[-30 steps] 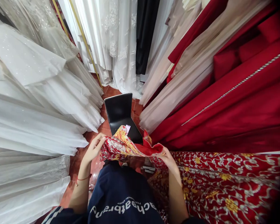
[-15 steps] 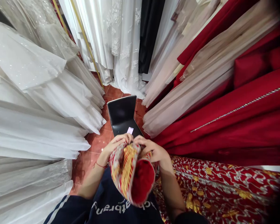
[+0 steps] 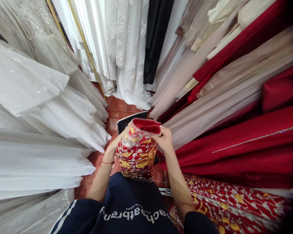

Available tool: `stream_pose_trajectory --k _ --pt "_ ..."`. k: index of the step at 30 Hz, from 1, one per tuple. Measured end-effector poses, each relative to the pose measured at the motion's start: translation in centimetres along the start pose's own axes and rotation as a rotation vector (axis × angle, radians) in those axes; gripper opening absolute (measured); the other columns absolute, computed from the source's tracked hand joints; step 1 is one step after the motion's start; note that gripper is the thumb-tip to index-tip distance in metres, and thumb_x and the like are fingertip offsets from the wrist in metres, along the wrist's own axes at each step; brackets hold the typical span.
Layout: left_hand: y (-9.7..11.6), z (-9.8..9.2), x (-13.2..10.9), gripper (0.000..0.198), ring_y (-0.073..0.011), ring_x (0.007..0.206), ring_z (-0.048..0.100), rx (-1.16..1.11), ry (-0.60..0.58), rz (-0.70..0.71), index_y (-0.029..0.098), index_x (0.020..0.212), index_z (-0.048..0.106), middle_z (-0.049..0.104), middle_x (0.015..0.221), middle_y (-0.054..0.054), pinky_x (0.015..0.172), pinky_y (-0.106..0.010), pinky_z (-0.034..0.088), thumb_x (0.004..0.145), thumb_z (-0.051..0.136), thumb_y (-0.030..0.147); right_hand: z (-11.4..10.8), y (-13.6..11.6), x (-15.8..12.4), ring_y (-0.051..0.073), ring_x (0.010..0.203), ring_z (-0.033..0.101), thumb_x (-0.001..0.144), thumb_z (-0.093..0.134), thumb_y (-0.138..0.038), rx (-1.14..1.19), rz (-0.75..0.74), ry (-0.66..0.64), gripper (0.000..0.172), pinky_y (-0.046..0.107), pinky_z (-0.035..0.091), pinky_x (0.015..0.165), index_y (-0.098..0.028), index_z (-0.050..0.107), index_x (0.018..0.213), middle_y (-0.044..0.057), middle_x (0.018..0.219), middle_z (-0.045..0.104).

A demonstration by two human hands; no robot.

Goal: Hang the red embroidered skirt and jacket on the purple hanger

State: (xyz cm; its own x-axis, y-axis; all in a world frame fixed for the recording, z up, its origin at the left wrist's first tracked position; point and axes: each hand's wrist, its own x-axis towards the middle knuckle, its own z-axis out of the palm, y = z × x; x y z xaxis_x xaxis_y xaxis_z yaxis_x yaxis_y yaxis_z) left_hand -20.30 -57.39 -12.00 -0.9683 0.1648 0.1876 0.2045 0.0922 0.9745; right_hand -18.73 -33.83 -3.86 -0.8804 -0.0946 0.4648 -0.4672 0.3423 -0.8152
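Note:
In front of my chest stands a red embroidered cloth piece [image 3: 138, 152] with gold and silver motifs, shaped like a soft tube. Its open rim at the top shows a plain red lining. My right hand [image 3: 164, 138] pinches the rim at the right side, thumb and fingers closed on the fabric. My left hand [image 3: 119, 140] supports the piece from the far left side, its fingers hidden behind the cloth.
A black laptop-like folding panel [image 3: 127, 121] lies on the tiled floor [image 3: 117, 109], mostly covered by the cloth. White gowns [image 3: 51, 130] hang at left, red garments [image 3: 234, 139] at right. A matching embroidered red fabric [image 3: 236, 201] lies at lower right.
The cloth piece has been turned so its opening faces up instead of toward me, and raised. My right hand has shifted to the rim; my left hand has gone behind the cloth.

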Motion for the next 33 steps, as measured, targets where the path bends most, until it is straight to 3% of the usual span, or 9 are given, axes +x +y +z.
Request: stream_pose_trajectory --k 3,6,9,11,13,15,18,22,33 --pt "-1.6 -3.2 2.0 0.069 -0.0303 0.103 0.069 -0.172 -0.139 -0.069 0.018 0.108 0.072 0.075 0.102 -0.013 0.087 -0.045 0.059 0.085 0.049 0.079 0.8 0.9 5.5 0.016 0.066 0.06 0.074 0.079 -0.054 -0.089 0.02 0.154 0.037 0.028 0.051 0.068 -0.018 0.072 0.074 0.0 0.071 0.067" --pt "-2.4 -4.6 5.7 0.078 -0.033 0.105 0.07 -0.293 -0.221 -0.147 0.016 0.116 0.069 0.076 0.11 -0.012 0.092 -0.047 0.057 0.059 0.084 0.068 2.0 2.9 12.9 0.017 0.074 0.061 0.077 0.076 -0.059 -0.151 -0.049 0.204 0.042 0.031 0.053 0.077 -0.018 0.071 0.084 0.0 0.078 0.068" --pt "-3.4 -4.2 11.4 0.064 -0.0299 0.102 0.071 -0.137 -0.012 -0.169 0.012 0.119 0.065 0.074 0.114 -0.015 0.094 -0.046 0.054 0.074 0.077 0.057 4.4 6.6 20.0 0.023 0.103 0.062 0.085 0.064 -0.061 -0.285 -0.149 0.261 0.05 0.042 0.049 0.098 -0.019 0.067 0.113 0.008 0.112 0.068" --pt "-4.8 -3.7 15.0 0.061 -0.0264 0.104 0.07 0.177 0.141 -0.2 0.013 0.129 0.057 0.071 0.121 -0.017 0.095 -0.042 0.053 0.085 0.067 0.054 6.6 9.7 22.3 0.03 0.126 0.052 0.091 0.056 -0.058 -0.48 -0.076 0.324 0.065 0.051 0.04 0.109 -0.015 0.05 0.14 0.019 0.141 0.052" --pt "-6.9 -3.2 17.1 0.065 -0.0282 0.116 0.065 0.336 0.189 -0.242 0.012 0.139 0.046 0.063 0.133 -0.021 0.1 -0.043 0.049 0.087 0.068 0.045 9.1 12.9 21.7 0.037 0.142 0.035 0.098 0.046 -0.051 -0.688 0.113 0.191 0.068 0.063 0.028 0.114 -0.009 0.036 0.151 0.026 0.154 0.035" --pt "-9.3 -2.7 17.4 0.077 -0.0341 0.129 0.057 0.452 0.156 -0.279 0.01 0.142 0.041 0.056 0.14 -0.026 0.106 -0.047 0.043 0.079 0.077 0.036 11.3 15.9 18.7 0.039 0.15 0.022 0.102 0.038 -0.044 -0.841 0.273 -0.243 0.063 0.068 0.018 0.116 -0.013 0.031 0.156 0.025 0.162 0.024" --pt "-12.7 -1.8 15.4 0.086 -0.0398 0.133 0.051 0.633 0.047 -0.318 0.01 0.14 0.043 0.055 0.139 -0.027 0.108 -0.051 0.038 0.067 0.085 0.028 13.5 19.2 12.8 0.04 0.149 0.027 0.097 0.053 -0.043 -0.837 0.359 -0.454 0.058 0.068 0.026 0.113 -0.023 0.045 0.15 0.02 0.16 0.035" --pt "-15.5 -0.9 13.2 0.067 -0.0337 0.125 0.055 0.833 -0.031 -0.318 0.015 0.138 0.045 0.057 0.134 -0.02 0.104 -0.044 0.041 0.078 0.074 0.023 14.0 21.5 9.3 0.037 0.154 0.015 0.1 0.046 -0.044 -0.836 0.388 -0.517 0.063 0.069 0.027 0.113 -0.028 0.03 0.159 0.016 0.167 0.022" --pt "-17.6 0.3 12.7 0.047 -0.0354 0.117 0.051 1.143 0.018 -0.273 0.011 0.131 0.05 0.056 0.128 -0.02 0.1 -0.046 0.039 0.089 0.058 0.029 14.8 21.6 9.1 0.035 0.156 0.007 0.097 0.05 -0.021 -0.747 0.433 -0.445 0.064 0.071 0.021 0.115 -0.029 0.032 0.158 0.013 0.17 0.01"
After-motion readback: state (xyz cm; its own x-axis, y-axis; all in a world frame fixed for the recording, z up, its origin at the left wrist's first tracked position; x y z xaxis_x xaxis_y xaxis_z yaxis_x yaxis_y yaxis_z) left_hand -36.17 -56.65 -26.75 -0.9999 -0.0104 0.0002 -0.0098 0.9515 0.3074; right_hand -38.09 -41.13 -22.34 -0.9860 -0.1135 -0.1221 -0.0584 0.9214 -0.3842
